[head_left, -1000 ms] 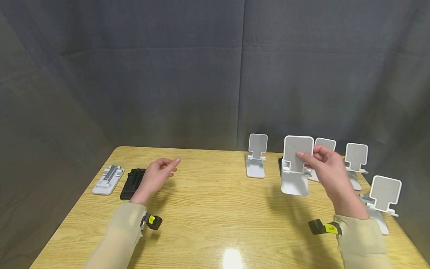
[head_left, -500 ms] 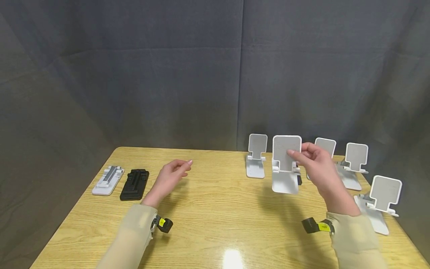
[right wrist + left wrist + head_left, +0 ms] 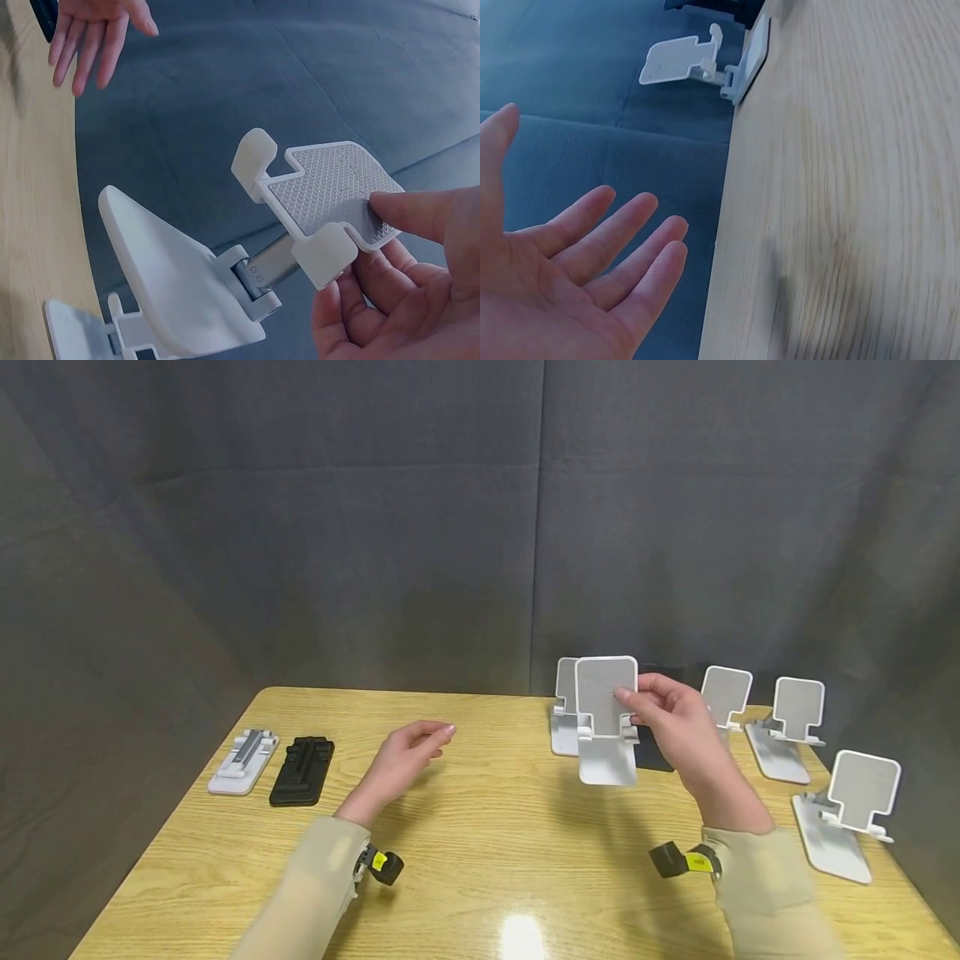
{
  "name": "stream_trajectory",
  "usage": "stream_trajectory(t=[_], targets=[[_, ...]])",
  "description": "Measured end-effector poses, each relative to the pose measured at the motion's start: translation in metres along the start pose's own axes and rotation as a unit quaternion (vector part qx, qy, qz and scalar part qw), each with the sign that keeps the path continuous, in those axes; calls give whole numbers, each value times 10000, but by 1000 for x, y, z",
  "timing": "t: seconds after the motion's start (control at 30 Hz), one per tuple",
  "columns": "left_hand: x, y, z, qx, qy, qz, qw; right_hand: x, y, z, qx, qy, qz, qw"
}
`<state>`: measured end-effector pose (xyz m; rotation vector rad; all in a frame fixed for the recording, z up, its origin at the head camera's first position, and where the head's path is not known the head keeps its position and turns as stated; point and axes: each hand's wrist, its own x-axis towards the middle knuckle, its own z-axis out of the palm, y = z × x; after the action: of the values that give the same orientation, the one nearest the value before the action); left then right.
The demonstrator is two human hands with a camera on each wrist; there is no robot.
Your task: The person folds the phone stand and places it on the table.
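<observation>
My right hand (image 3: 678, 722) pinches a white phone stand (image 3: 606, 693) by its grey-padded upper plate, thumb on the pad and fingers behind. In the right wrist view that phone stand (image 3: 330, 187) is unfolded, its base (image 3: 172, 277) tilted and joined by a metal hinge arm. It hangs above the table and overlaps another white stand (image 3: 566, 727) behind it in the head view. My left hand (image 3: 401, 764) hovers over the middle left of the table with nothing in it. The left wrist view shows that hand (image 3: 592, 270) with fingers spread and relaxed.
A folded white stand (image 3: 243, 762) and a folded black stand (image 3: 302, 772) lie at the left. Unfolded white stands (image 3: 726, 693) (image 3: 780, 752) (image 3: 832, 839) stand along the right side. A black stand (image 3: 652, 750) is partly hidden behind my right hand. A dark curtain (image 3: 405, 568) hangs behind the table (image 3: 480, 860).
My right hand has moved left with the white phone stand, which now overlaps the stand at the back. My left hand has moved right, away from the folded black stand.
</observation>
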<state>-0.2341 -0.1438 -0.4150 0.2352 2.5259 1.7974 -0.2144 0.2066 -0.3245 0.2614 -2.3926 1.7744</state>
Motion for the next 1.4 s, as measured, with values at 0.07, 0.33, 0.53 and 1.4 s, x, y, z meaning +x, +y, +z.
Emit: stream_trajectory(t=[0.07,0.33,0.53,1.4], targets=[[0,1,3,-5,-31,17,10000,0,-2,4,71,-37,-8,10000],[-2,5,18,-174,-245,40,9995,0,-10,19,263,-261,6,9993],[-4,7,30,-364,-567,55,9977,1,-15,31,305,-417,95,9986],[-6,20,69,-804,-1540,237,9845,4,-18,71,625,-777,241,9947]])
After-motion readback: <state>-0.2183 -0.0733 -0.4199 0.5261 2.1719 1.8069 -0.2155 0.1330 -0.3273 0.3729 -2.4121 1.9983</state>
